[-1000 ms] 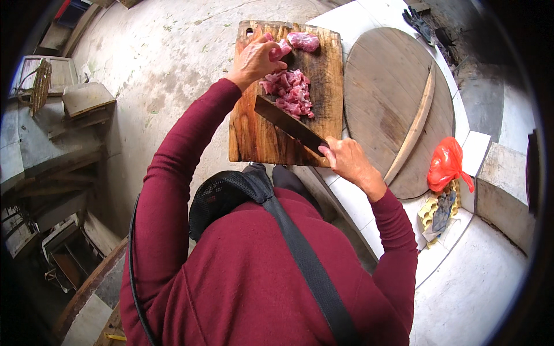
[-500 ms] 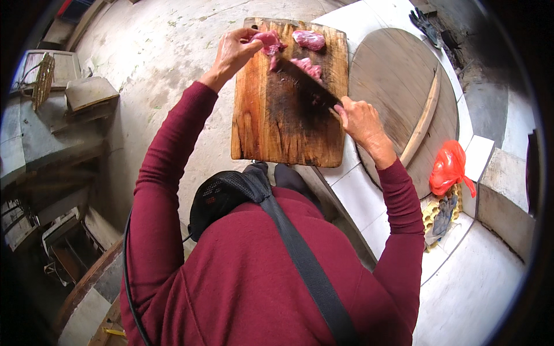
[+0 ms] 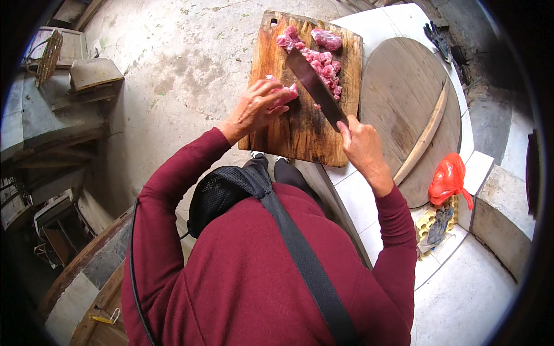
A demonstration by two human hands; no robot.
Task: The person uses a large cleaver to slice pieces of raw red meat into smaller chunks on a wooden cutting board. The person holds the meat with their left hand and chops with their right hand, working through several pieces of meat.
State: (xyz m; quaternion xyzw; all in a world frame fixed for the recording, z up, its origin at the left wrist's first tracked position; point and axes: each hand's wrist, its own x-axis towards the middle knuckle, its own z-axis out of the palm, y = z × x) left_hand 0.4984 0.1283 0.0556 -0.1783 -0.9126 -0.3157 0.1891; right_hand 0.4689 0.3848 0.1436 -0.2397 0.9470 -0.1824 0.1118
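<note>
A worn wooden cutting board [image 3: 277,130] lies in front of me with raw meat on it. My left hand [image 3: 257,109] is at the board's left side, fingers curled over a piece of raw meat [image 3: 290,92]. My right hand [image 3: 365,149] grips the handle of a broad, dark cleaver [image 3: 316,86]. Its blade slants up and left across the board, between the held piece and a heap of cut meat [image 3: 326,68]. The blade hides part of that heap. Another uncut chunk of meat [image 3: 327,39] sits near the far edge.
Right of the board, a round wooden lid [image 3: 398,86] with a bar handle [image 3: 424,135] rests on a white tiled counter [image 3: 369,216]. Beyond it are a red plastic bag [image 3: 448,179] and a dark glove [image 3: 437,228]. Concrete floor [image 3: 167,75] spreads to the left.
My left hand has come nearer with a piece of meat, from the board's far left corner down to its left middle. The cleaver stays in my right hand. The view has shifted slightly.
</note>
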